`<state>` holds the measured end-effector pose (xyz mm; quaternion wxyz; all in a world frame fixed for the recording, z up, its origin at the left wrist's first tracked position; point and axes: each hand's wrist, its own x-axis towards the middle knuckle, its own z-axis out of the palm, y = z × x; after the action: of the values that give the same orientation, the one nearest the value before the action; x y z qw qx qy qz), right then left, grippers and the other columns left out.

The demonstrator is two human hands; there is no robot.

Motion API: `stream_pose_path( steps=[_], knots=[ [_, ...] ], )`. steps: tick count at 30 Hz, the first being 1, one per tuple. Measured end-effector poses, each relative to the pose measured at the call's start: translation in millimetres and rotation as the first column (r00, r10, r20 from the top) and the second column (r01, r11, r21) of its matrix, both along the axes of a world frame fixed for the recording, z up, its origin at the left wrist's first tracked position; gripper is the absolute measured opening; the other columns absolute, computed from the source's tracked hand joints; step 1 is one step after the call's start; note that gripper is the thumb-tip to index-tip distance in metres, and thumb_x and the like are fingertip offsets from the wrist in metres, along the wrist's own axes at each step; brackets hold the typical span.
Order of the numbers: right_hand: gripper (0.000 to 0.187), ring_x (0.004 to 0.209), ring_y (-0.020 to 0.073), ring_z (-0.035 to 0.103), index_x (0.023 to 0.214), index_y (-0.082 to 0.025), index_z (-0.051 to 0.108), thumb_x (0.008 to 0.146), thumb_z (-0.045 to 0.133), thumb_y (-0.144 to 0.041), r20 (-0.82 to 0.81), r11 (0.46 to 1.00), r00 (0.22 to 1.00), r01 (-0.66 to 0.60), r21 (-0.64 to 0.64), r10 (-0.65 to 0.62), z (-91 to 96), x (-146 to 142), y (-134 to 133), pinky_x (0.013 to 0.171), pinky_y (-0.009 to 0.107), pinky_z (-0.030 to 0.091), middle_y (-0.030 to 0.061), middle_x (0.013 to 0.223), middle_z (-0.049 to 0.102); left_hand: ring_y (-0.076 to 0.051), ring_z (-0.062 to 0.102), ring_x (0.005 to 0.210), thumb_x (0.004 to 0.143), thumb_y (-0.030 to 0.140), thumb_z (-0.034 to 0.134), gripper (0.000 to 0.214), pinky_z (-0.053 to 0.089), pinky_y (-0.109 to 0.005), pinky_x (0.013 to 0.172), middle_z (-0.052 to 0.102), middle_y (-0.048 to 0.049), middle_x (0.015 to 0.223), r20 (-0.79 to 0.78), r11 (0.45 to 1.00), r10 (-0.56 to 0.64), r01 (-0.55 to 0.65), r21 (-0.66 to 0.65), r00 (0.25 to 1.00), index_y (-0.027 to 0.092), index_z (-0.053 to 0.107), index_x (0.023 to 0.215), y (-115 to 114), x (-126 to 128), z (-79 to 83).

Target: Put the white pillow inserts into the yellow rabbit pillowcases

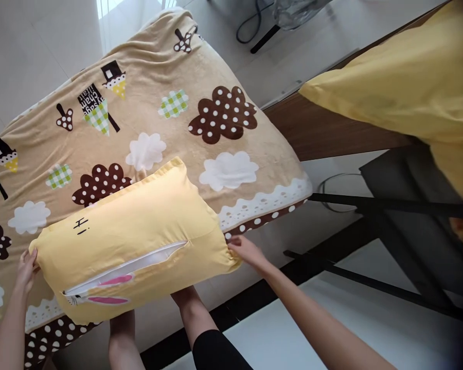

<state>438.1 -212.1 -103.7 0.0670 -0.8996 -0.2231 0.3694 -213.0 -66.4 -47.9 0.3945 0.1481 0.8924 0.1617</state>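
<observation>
Pinches the yellow pillow (139, 218) at its left end with the left grip (27, 268), fingers closed on the upper corner. Clasps the right end with the right grip (247, 250), fingers bent and closed on the edge fabric. Lies lengthwise between both, lower left to centre of the frame, slanting up toward the right.

Gapes along the pillow's front with a long opening (146, 262), showing white within, widest toward the right. Bears a small black "Hi" (81, 225) above that slit, two pink ears (110, 300) below, and a whiskered face (74, 299) near the left tip.

Overlaps the near edge of a beige blanket (200, 67); cannot tell whether resting or lifted clear. Spreads, blanket-wise, over most of the left and centre, printed with white clouds, brown dotted clouds, green checks and black-roofed houses; ends nearest in a white scalloped border and a dotted brown strip.

Shows bare legs (125, 341) below the pillow, bottom centre, with black clothing (216, 352) over one.

Farther out, upper right: drapes yellow cloth (401, 82) over a brown wooden board (312, 123). Reveals black bars (405, 205) beneath, at right; pale floor tiles (23, 61), upper left.
</observation>
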Motion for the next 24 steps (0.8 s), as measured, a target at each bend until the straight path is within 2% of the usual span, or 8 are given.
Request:
stream_pose_path(
  steps=[3, 6, 9, 15, 19, 21, 22, 24],
  knots=[
    [0.031, 0.098, 0.0282, 0.064, 0.086, -0.017, 0.067, 0.073, 0.057, -0.044, 0.004, 0.992, 1.000, 0.029, 0.124, -0.029, -11.6, 5, 72, 0.084, 0.039, 0.050, 0.0147, 0.096, 0.070, -0.013, 0.055, 0.064, 0.073, 0.055, 0.066, 0.045, 0.046, -0.029, 0.065, 0.061, -0.0037, 0.078, 0.018, 0.985, -0.018, 0.021, -0.169, 1.000, 0.013, 0.059, 0.089, 16, -5, -0.8],
    [0.043, 0.092, 0.0223, 0.064, 0.096, -0.019, 0.066, 0.084, 0.046, -0.055, -0.118, 0.964, 0.993, 0.012, 0.266, 0.020, -26.6, -17, 157, 0.079, 0.034, 0.051, 0.0111, 0.100, 0.070, -0.014, 0.059, 0.072, 0.068, 0.044, 0.072, 0.039, 0.051, -0.031, 0.074, 0.065, -0.0053, 0.085, 0.050, 0.999, -0.032, 0.030, 0.033, 0.998, 0.014, 0.063, 0.091, 34, 15, -9.8],
    [0.044, 0.076, 0.0219, 0.062, 0.084, -0.017, 0.066, 0.076, 0.061, -0.059, -0.215, 0.934, 0.961, -0.094, 0.345, 0.176, -34.2, -49, 214, 0.068, 0.032, 0.048, 0.0089, 0.080, 0.070, -0.015, 0.060, 0.075, 0.066, 0.033, 0.072, 0.034, 0.053, -0.035, 0.082, 0.065, -0.0057, 0.089, -0.035, 0.980, 0.032, -0.025, 0.196, 0.999, 0.015, 0.062, 0.093, 37, 40, -20.5],
    [0.046, 0.068, 0.0212, 0.055, 0.068, -0.015, 0.059, 0.079, 0.054, -0.060, -0.001, 0.887, 0.969, -0.225, 0.404, 0.247, -32.2, -52, 225, 0.063, 0.031, 0.040, 0.0066, 0.066, 0.061, -0.016, 0.057, 0.074, 0.070, 0.044, 0.065, 0.042, 0.052, -0.040, 0.086, 0.059, -0.0055, 0.091, -0.340, 0.946, 0.127, -0.012, 0.323, 0.932, 0.012, 0.057, 0.096, 26, 33, -16.4],
    [0.045, 0.089, 0.0305, 0.061, 0.103, -0.012, 0.064, 0.088, 0.047, -0.050, 0.182, 0.898, 0.921, -0.380, 0.221, 0.345, -18.6, -54, 233, 0.078, 0.041, 0.045, 0.0167, 0.096, 0.069, -0.029, 0.056, 0.107, 0.073, 0.034, 0.059, 0.048, 0.042, -0.050, 0.101, 0.058, -0.0181, 0.114, -0.547, 0.978, -0.049, 0.151, 0.142, 0.836, 0.007, 0.053, 0.113, 45, 41, -2.1],
    [0.051, 0.112, 0.0343, 0.056, 0.128, -0.011, 0.053, 0.091, 0.042, -0.045, 0.325, 0.817, 0.836, -0.525, 0.238, 0.442, -3.9, -80, 230, 0.092, 0.048, 0.041, 0.0210, 0.124, 0.061, -0.032, 0.043, 0.129, 0.075, 0.032, 0.059, 0.059, 0.030, -0.051, 0.112, 0.048, -0.0216, 0.134, -0.657, 0.889, -0.248, 0.437, 0.137, 0.712, 0.007, 0.048, 0.128, 50, 73, 7.4],
    [0.054, 0.123, 0.0333, 0.051, 0.137, -0.012, 0.046, 0.094, 0.039, -0.043, 0.381, 0.736, 0.776, -0.616, 0.280, 0.503, 4.1, -100, 224, 0.099, 0.049, 0.037, 0.0206, 0.134, 0.055, -0.031, 0.037, 0.136, 0.079, 0.033, 0.058, 0.063, 0.025, -0.049, 0.115, 0.044, -0.0215, 0.141, -0.686, 0.778, -0.379, 0.615, 0.127, 0.621, 0.009, 0.043, 0.135, 47, 97, 10.9],
    [0.053, 0.136, 0.0279, 0.040, 0.145, -0.016, 0.039, 0.097, 0.034, -0.040, 0.438, 0.511, 0.628, -0.778, 0.366, 0.643, 17.1, -146, 202, 0.107, 0.045, 0.030, 0.0161, 0.147, 0.045, -0.027, 0.033, 0.141, 0.088, 0.037, 0.049, 0.062, 0.023, -0.045, 0.117, 0.039, -0.0194, 0.147, -0.647, 0.468, -0.630, 0.875, 0.126, 0.430, 0.011, 0.037, 0.144, 31, 152, 12.3]
  ],
)
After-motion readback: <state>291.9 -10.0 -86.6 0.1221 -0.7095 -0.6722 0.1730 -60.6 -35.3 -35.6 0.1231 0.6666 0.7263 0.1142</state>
